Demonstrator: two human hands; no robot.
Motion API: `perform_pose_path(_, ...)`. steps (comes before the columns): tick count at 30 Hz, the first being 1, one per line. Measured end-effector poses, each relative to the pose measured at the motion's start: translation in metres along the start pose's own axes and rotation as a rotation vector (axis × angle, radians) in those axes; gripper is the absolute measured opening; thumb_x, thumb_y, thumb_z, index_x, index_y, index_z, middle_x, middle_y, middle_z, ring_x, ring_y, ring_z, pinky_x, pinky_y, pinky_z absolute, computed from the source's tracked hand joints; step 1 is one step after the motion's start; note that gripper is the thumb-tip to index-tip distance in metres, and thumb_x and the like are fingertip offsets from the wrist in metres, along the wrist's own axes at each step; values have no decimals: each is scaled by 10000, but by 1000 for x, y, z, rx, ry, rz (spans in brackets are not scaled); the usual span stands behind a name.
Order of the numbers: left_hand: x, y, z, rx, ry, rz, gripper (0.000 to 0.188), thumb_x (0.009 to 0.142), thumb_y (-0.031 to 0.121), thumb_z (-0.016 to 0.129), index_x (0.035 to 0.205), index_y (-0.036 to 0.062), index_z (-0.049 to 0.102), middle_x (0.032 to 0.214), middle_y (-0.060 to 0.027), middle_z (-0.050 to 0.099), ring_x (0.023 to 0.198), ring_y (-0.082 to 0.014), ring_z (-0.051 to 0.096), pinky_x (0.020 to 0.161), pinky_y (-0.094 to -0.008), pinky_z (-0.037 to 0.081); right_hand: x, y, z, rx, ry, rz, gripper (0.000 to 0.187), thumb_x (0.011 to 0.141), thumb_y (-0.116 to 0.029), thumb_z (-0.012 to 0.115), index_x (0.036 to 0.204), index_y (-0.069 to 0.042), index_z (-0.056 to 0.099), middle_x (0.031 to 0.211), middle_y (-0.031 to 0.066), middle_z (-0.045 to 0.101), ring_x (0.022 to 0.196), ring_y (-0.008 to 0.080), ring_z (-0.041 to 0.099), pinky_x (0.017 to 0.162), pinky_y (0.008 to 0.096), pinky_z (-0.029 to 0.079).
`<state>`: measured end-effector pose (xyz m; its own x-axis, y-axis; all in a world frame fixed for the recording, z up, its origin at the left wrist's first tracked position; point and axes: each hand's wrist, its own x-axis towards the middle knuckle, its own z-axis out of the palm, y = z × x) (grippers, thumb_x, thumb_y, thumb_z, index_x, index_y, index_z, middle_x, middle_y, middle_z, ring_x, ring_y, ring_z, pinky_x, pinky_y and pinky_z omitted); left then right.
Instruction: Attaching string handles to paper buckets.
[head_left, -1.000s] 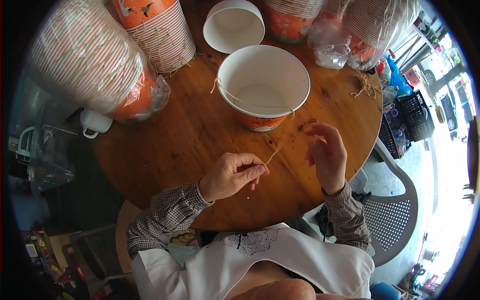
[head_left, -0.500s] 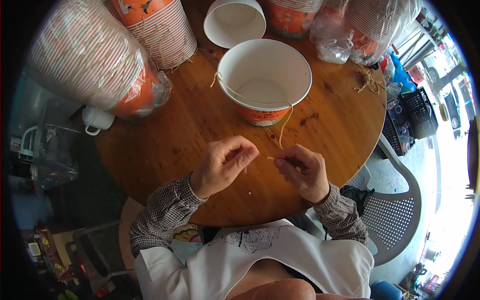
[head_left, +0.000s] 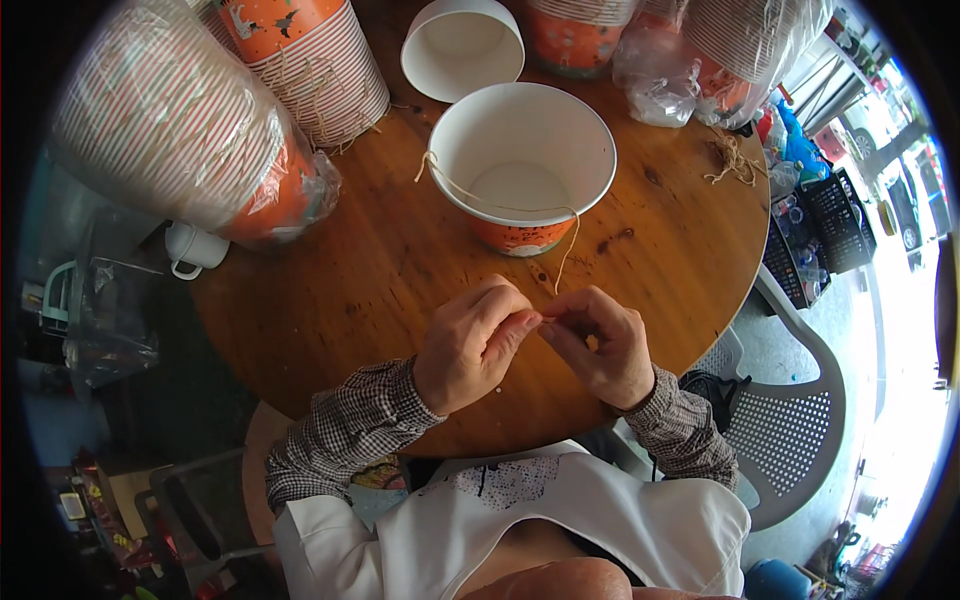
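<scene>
Twine (head_left: 520, 209) crosses the mouth of the orange-and-white bucket (head_left: 520, 130), upper centre of the frame. 1 end hangs over the left rim, seemingly attached; the other looks unattached, running down to mid-frame. There the right hand (head_left: 600, 348) pinches it, thumb and finger closed. The left hand (head_left: 465, 345) meets those fingertips, its pinch nearly closed; whether it grips twine is hidden.

I read my feed as a small workshop. Plastic-wrapped bucket stacks (head_left: 170, 125) crowd a round wooden table (head_left: 330, 300); cars (head_left: 907, 208) show outside.
</scene>
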<state>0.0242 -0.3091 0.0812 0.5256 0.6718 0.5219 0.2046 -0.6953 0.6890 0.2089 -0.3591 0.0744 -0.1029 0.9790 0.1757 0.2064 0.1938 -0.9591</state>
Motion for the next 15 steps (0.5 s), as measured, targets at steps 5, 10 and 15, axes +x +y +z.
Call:
perform_pose_path(5,7,3,0,-1,31,40,110,859,4,647,893,0,543,814,-121,560,733,-282,593,629,-353,488,5,1,-7,26,26,-28,170,866,-77,701,989,-4,608,778,64,652,650,87,613,595,243,499)
perform_pose_path(10,19,4,1,39,54,107,134,829,-15,664,888,5,546,848,-120,578,774,-286,605,664,-356,501,16,-12,-24,150,-16,58,133,858,-35,678,968,12,619,802,43,641,664,91,614,594,234,497)
perform_pose_path(15,48,6,-1,267,150,259,342,794,-4,694,1104,33,556,961,-104,607,904,-295,596,814,-405,477,67,-39,-90,98,182,-272,90,881,4,554,933,18,626,785,44,615,675,111,614,594,249,494)
